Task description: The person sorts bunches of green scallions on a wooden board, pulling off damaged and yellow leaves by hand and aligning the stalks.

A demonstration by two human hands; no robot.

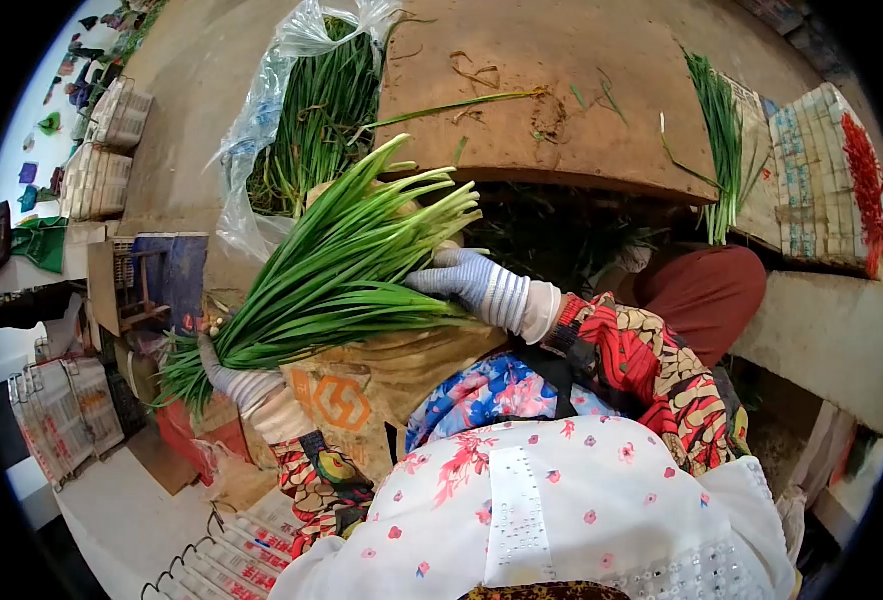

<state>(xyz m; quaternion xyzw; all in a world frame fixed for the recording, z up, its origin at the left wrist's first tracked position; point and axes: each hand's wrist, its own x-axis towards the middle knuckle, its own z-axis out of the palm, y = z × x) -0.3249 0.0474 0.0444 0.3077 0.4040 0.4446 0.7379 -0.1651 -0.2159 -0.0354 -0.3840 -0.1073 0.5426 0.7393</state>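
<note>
A thick bunch of garlic chives (341, 265) lies slantwise across my lap, its pale stem ends at the upper right and its leaf tips at the lower left. My right hand (468, 282), in a striped grey-white glove, is closed on the bunch near the stem ends, its fingers partly behind the stalks. Down at the leafy end, my left hand (229, 375), gloved too, closes around the leaves. Some of its fingers are hidden by the greens. Beneath the bunch is a brown cloth (361, 405) with an orange mark.
Ahead stands a brown board (561, 110) with stray leaves. A clear plastic bag (251, 140) full of chives (326, 100) is at its left. Toward the right are a smaller chive bunch (723, 150), red ties (861, 190) and a woven-looking stack (811, 180). White crates (66, 415) stand at left.
</note>
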